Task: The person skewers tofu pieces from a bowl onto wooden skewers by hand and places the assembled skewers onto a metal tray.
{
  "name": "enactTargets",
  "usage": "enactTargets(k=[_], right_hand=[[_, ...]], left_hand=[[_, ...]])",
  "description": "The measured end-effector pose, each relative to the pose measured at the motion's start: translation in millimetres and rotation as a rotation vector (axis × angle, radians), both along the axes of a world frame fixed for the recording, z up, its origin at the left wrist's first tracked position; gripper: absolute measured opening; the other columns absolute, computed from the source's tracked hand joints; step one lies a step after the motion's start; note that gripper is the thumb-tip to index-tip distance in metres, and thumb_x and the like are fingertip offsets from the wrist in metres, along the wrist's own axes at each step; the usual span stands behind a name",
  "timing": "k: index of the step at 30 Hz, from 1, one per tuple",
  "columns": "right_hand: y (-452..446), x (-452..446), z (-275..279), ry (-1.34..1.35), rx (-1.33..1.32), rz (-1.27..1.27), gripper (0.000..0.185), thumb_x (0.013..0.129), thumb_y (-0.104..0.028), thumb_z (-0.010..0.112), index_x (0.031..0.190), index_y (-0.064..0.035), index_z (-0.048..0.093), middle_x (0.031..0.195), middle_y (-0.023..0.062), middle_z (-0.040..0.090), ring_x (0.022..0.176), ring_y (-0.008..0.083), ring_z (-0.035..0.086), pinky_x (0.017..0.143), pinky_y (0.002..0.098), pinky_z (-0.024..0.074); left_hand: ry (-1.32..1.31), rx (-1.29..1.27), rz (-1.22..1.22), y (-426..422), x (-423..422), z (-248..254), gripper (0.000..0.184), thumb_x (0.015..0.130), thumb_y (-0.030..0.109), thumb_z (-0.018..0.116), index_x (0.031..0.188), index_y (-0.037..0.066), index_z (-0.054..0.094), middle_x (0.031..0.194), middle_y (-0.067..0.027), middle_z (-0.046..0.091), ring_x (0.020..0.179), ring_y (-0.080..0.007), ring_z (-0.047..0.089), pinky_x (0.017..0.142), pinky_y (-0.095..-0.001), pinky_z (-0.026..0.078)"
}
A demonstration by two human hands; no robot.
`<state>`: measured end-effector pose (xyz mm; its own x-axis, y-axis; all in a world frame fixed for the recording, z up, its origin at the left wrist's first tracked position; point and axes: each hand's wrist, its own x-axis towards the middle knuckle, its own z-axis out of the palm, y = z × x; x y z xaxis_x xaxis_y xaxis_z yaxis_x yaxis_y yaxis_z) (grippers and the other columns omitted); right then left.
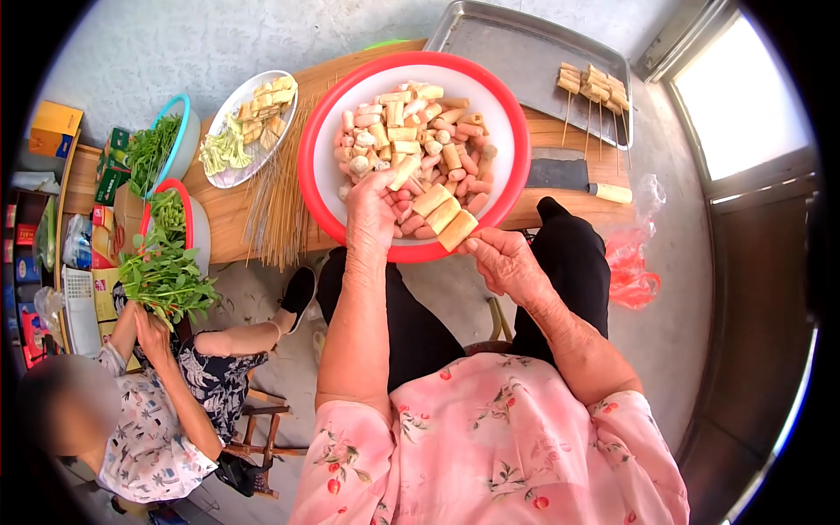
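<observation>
My left hand (371,212) is over the near left rim of a big red-rimmed basin (309,162), its fingers closed on a pale yellow tofu skin roll (405,171). Three more rolls sit side by side on a skewer (444,216) at the basin's near edge. My right hand (506,262) pinches that skewer at its lower right end; the stick itself is mostly hidden. Inside the basin lie many short pink sausages (477,184) mixed with cut tofu skin rolls (395,114).
Bare bamboo sticks (280,192) lie left of the basin, beside an oval plate (229,179) of food. Filled skewers (595,86) rest on a metal tray (490,44). A cleaver (560,173) lies on the right. At left, another person (157,402) holds leafy greens (166,276).
</observation>
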<state>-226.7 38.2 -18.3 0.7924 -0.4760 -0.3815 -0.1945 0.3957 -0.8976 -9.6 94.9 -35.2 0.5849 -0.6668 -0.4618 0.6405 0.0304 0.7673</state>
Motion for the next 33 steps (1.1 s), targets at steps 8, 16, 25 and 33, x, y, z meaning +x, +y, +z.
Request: enactTargets(k=[8,16,25,33], right_hand=[[0,-1,-1,-0.009,-0.026,0.012,0.024,0.095,-0.024,0.051,0.095,-0.0022,0.062,0.049,-0.0072,0.033,0.039,0.0025,0.028,0.036,0.0202,0.0218],[-1,11,2,0.004,-0.079,-0.041,0.019,0.094,-0.018,0.053,0.090,-0.0012,0.061,0.052,-0.0077,0.035,0.041,0.0031,0.030,0.038,0.0219,0.0235],[3,13,8,0.111,-0.249,-0.031,0.019,0.091,-0.019,0.057,0.096,-0.0007,0.061,0.055,-0.0002,0.048,0.048,0.0069,0.044,0.044,0.0236,0.0363],[7,-24,3,-0.012,-0.856,-0.067,0.016,0.083,-0.009,0.061,0.096,0.0001,0.060,0.078,0.0191,0.062,0.070,0.0354,0.061,0.060,0.0362,0.0489]], left_hand=[[-0.114,0.051,-0.093,1,-2,4,0.024,0.076,0.018,0.062,0.094,0.002,0.059,0.077,-0.0054,0.062,0.065,-0.0120,0.056,0.062,-0.0244,0.047],[-0.139,0.096,-0.160,-1,-8,5,0.022,0.077,0.018,0.062,0.095,0.006,0.060,0.075,-0.0047,0.063,0.059,-0.0087,0.058,0.048,-0.0227,0.049],[-0.037,-0.008,-0.036,-1,-8,5,0.027,0.081,0.019,0.057,0.101,0.000,0.055,0.089,-0.0111,0.064,0.076,-0.0207,0.065,0.066,-0.0322,0.055],[0.004,-0.156,0.267,-4,20,-5,0.026,0.082,0.014,0.060,0.103,-0.003,0.057,0.093,-0.0148,0.063,0.076,-0.0232,0.065,0.063,-0.0322,0.056]])
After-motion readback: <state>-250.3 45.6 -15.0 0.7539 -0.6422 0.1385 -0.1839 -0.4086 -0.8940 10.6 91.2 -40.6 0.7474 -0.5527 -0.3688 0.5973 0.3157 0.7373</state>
